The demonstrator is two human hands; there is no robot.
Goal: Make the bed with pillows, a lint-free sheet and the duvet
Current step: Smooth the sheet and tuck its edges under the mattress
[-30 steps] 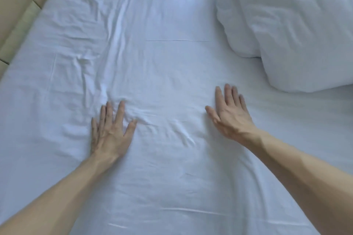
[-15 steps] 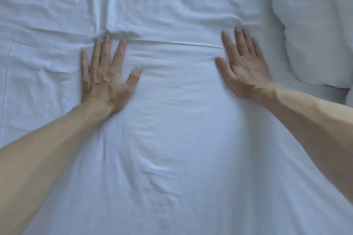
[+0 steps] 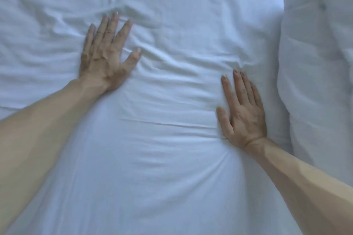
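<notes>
Pressing flat on white sheet point(image 3: 162, 158), both palms down, fingers straight and spread, gripping nothing; left hand point(image 3: 104, 57) well left of pillow point(image 3: 315, 82), wrinkles bunched at its fingertips; right hand point(image 3: 242, 112) just beside pillow's left edge; sheet fills view, pillow lies on its right side

The sheet point(image 3: 172, 158) lies over the bed and fills the view. The left hand point(image 3: 104, 57) lies flat on it, left of the middle and farther from the person. The right hand point(image 3: 242, 114) lies flat on it too, nearer, just beside the pillow point(image 3: 315, 82) at the right edge.
</notes>
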